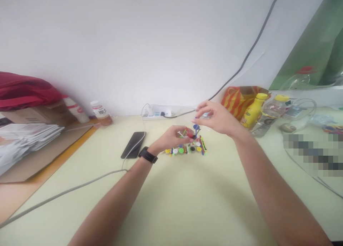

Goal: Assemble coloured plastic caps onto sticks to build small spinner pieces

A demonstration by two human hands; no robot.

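my left hand [170, 137] clamped on a red toy [190, 135] over coloured pieces [181, 151], right hand [218, 119] just above, fingertips apart, phone [131, 142] and cable [80, 185] leftward, bottles [253, 110] and bag [232, 99] crowding right

We seem to be at an everyday work counter [171, 210] set against a plain white wall [128, 46], though we cannot tell a home from a small office. We see a phone [132, 142] lying by a power strip [157, 115], a brown drink bottle [102, 114], a yellow bottle [253, 112] beside a red-and-yellow striped bag [233, 99], and, on our left, red fabric [29, 90] heaped over a cardboard box [34, 116] near stacked white packets [26, 137].
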